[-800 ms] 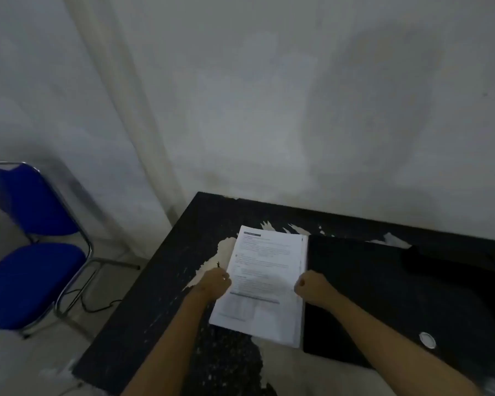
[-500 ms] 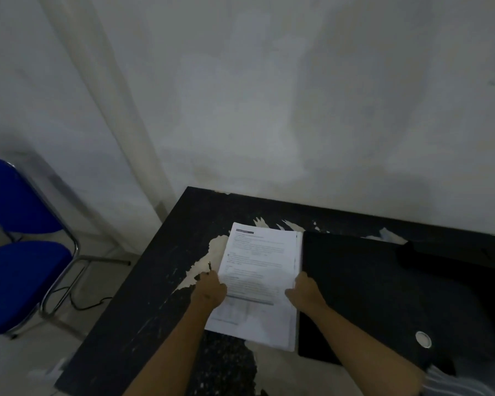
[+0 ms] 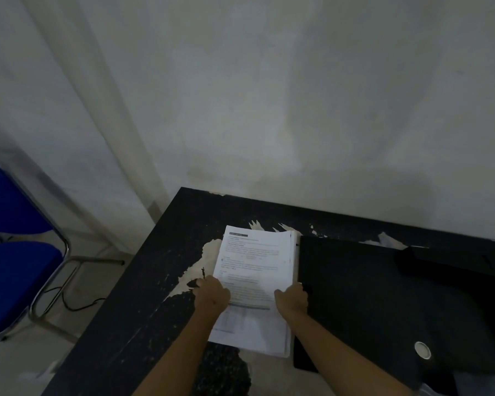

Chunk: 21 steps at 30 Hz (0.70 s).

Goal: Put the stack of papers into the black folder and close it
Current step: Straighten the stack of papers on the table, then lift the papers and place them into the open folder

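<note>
A stack of white printed papers [image 3: 255, 267] lies on the black table, just left of the black folder [image 3: 383, 304]. My left hand [image 3: 214, 294] grips the stack's left edge, and my right hand [image 3: 292, 300] grips its right edge beside the folder. The stack's right side looks slightly raised, with its sheet edges fanned. The folder lies flat with its flap spread to the right and a round silver snap [image 3: 422, 350] near its lower right.
The black table [image 3: 160, 281] has worn, peeling patches around the papers and stands against a pale wall. A blue chair [image 3: 15, 267] with a metal frame stands on the floor at the left, with a dark cable beneath it.
Both hands have closed in on the two sides of the stack, and its right edge has lifted a little. The view has shifted slightly.
</note>
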Available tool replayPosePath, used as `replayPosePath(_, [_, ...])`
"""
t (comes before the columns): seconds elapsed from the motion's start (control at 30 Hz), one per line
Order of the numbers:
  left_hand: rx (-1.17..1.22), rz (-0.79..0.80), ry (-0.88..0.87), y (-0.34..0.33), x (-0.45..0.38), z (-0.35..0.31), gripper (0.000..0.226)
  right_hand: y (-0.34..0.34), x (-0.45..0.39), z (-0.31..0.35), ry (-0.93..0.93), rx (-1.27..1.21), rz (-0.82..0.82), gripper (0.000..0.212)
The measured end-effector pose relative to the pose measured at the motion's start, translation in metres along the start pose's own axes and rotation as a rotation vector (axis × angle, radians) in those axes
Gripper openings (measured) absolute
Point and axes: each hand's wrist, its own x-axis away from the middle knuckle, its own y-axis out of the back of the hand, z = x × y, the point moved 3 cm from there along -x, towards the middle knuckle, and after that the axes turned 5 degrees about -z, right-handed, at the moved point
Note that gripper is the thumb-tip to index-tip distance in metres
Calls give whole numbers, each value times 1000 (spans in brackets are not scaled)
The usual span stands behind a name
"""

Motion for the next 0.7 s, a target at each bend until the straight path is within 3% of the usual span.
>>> replayPosePath(0.27, [0, -8, 21, 3, 4, 1, 51, 10, 3, -3, 88, -256, 93, 46])
replayPosePath(0.43, [230, -51, 76, 9, 5, 3, 45, 38, 2, 2, 155, -301, 194, 40])
replayPosePath(0.7, [647, -48, -139, 1, 32, -31, 27, 89, -1, -18, 129, -363, 208, 40])
